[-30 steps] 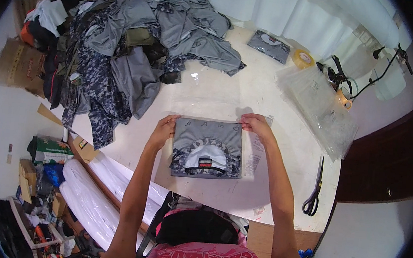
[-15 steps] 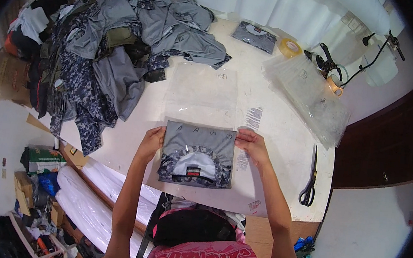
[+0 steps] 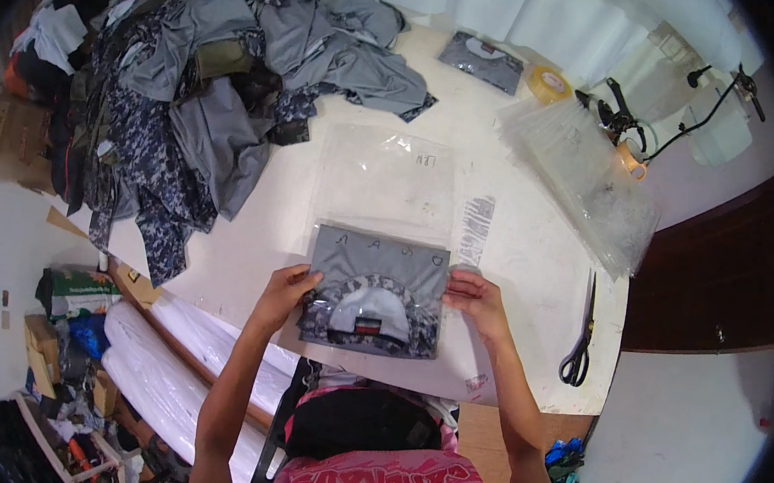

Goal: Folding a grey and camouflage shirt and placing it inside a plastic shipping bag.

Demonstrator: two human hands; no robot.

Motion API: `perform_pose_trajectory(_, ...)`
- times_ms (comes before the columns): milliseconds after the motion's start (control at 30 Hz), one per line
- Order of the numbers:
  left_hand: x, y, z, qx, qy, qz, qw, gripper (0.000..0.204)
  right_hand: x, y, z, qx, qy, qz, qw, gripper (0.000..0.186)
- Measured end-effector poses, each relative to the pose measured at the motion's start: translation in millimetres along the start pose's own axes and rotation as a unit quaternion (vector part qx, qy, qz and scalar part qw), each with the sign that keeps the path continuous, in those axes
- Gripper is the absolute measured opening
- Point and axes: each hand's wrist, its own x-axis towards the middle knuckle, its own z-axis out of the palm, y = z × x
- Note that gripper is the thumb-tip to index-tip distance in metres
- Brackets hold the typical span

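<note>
In front of me on the table lies a folded grey shirt (image 3: pixel 378 264) with a dark digital-camouflage collar band. It sits inside a clear plastic bag (image 3: pixel 378 181), whose unfilled part stretches flat beyond the shirt. My left hand (image 3: pixel 286 297) is closed on the left edge of the bagged shirt, thumb on top and fingers curled. At the opposite edge, my right hand (image 3: pixel 476 305) has its fingers pressed together on the bag's side. The undersides of both hands are hidden.
A heap of grey and camouflage clothes (image 3: pixel 209 70) covers the table's far left. Another bagged shirt (image 3: pixel 482 61), a tape roll (image 3: pixel 549 86) and stacked clear bags (image 3: pixel 586 181) lie far right. Black scissors (image 3: pixel 581 341) rest near the right edge. Plastic-wrapped rolls (image 3: pixel 150 368) stand below left.
Both hands have slid nearer to me along the bag's sides, from the shirt's far corners toward its middle. The bagged shirt has shifted slightly to the right.
</note>
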Motion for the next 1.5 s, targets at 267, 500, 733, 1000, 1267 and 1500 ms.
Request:
perform_pose_trajectory(267, 17, 19, 15, 0.054, -0.018, 0.057, 0.997, 0.041, 15, -25, -6, -0.047, 0.037, -0.093, 0.994, 0.059)
perform_pose_trajectory(500, -27, 34, 21, 0.312, -0.019, 0.282, 0.907, 0.074, -27, -27, 11, -0.434, -0.011, -0.368, 0.822, 0.064)
perform_pose_trajectory(733, -24, 37, 40, 0.503, 0.047, 0.402, 0.763, 0.048, -13, -16, 14, -0.555, 0.012, -0.485, 0.676, 0.068)
perform_pose_trajectory(1000, -16, 42, 40, 0.412, 0.037, 0.374, 0.83, 0.037, -11, -6, 2, -0.489, 0.019, -0.469, 0.735, 0.047)
perform_pose_trajectory(1267, -23, 44, 35, 0.469, -0.006, 0.382, 0.797, 0.041, -25, -12, 16, -0.488, 0.031, -0.454, 0.745, 0.032)
perform_pose_trajectory(1500, -17, 4, 30, 0.535, -0.037, 0.339, 0.772, 0.046, -11, 3, 8, -0.542, -0.04, -0.397, 0.739, 0.038)
